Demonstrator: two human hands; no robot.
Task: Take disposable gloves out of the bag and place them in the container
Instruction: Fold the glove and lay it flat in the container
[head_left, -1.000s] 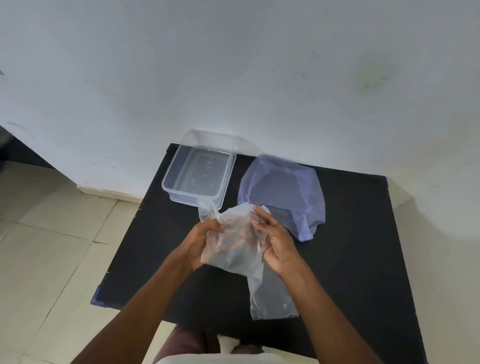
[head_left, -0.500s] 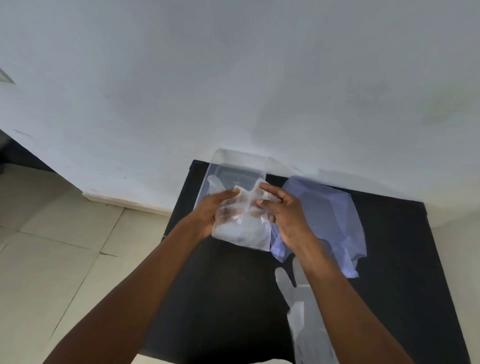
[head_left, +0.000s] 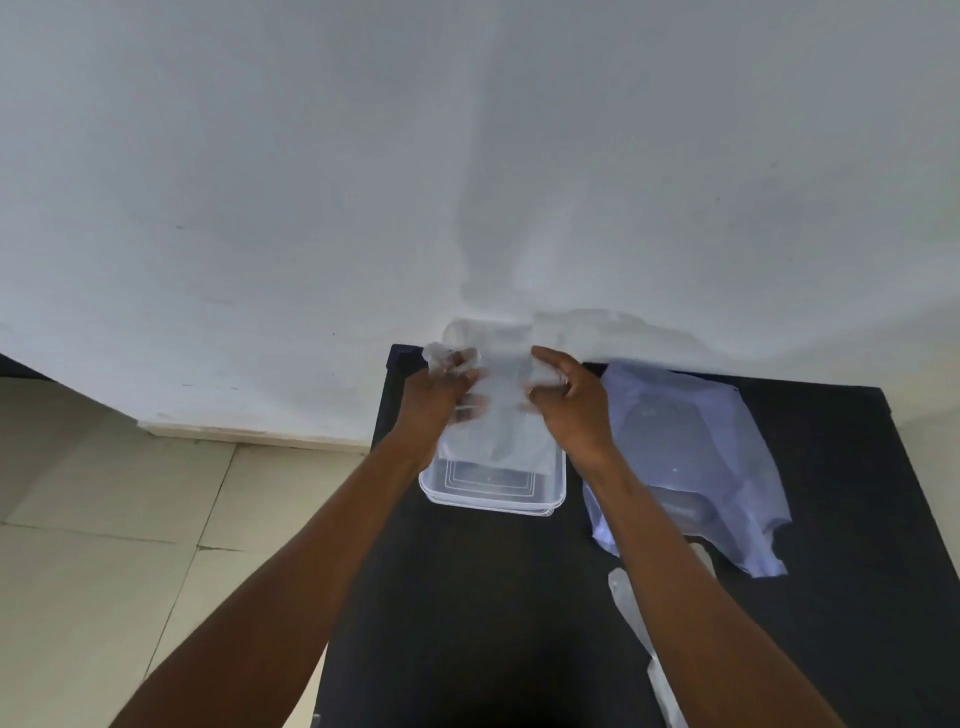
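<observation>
A clear plastic container stands at the far left corner of the black table, against the wall. Both my hands are over it, holding a bunch of thin translucent disposable gloves that hangs down into the container. My left hand grips the bunch's left side and my right hand pinches its right side. The pale blue plastic bag lies flat on the table to the right of the container. Another clear glove lies on the table near my right forearm, partly hidden by it.
A white wall rises directly behind the table. Beige floor tiles lie to the left of the table's left edge. Dark tabletop stretches in front of the container and to the right of the bag.
My hands carried the bunch of gloves forward from mid-table to over the container and lowered it in. One glove stayed behind on the table. The camera has tilted up and moved closer.
</observation>
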